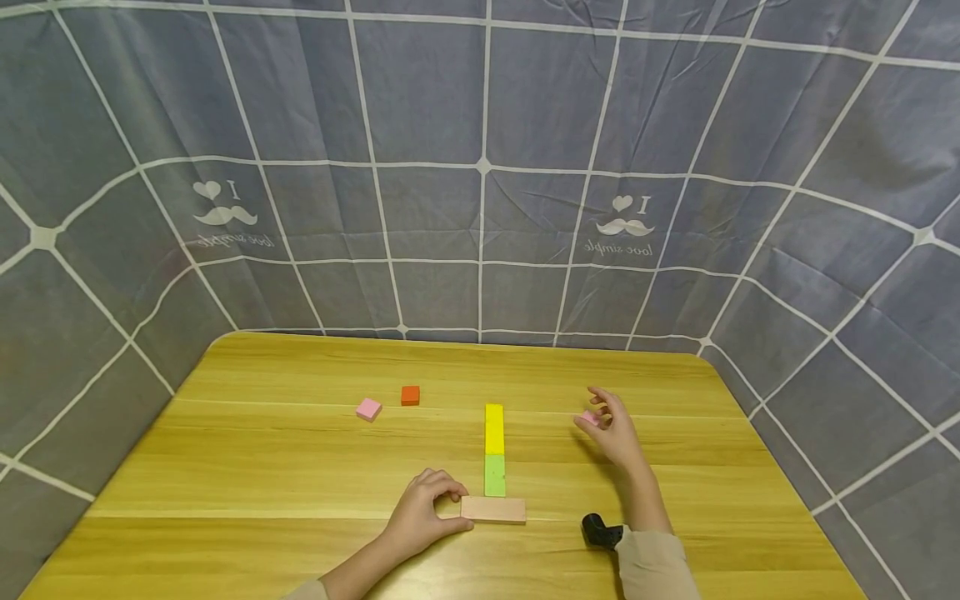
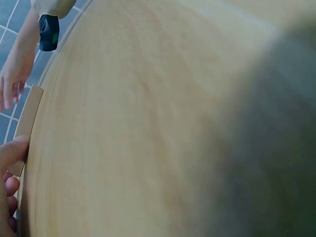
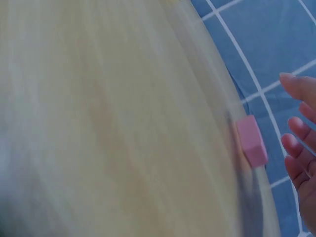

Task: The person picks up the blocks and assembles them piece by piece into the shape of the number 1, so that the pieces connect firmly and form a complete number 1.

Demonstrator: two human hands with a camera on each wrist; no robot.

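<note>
My left hand pinches the left end of a plain wooden block between thumb and forefinger. This block lies crosswise at the near end of a green block, which meets a yellow block in one line. At the right, my right hand hovers around a small pink block. In the right wrist view that pink block rests on the table, apart from the loosely bent fingers. The left wrist view shows the thumb against the wooden block.
Left of the middle, another pink block and a red-orange block lie on the wooden table. A black device sits at the right wrist. A grey checked curtain hangs around the table's back and sides.
</note>
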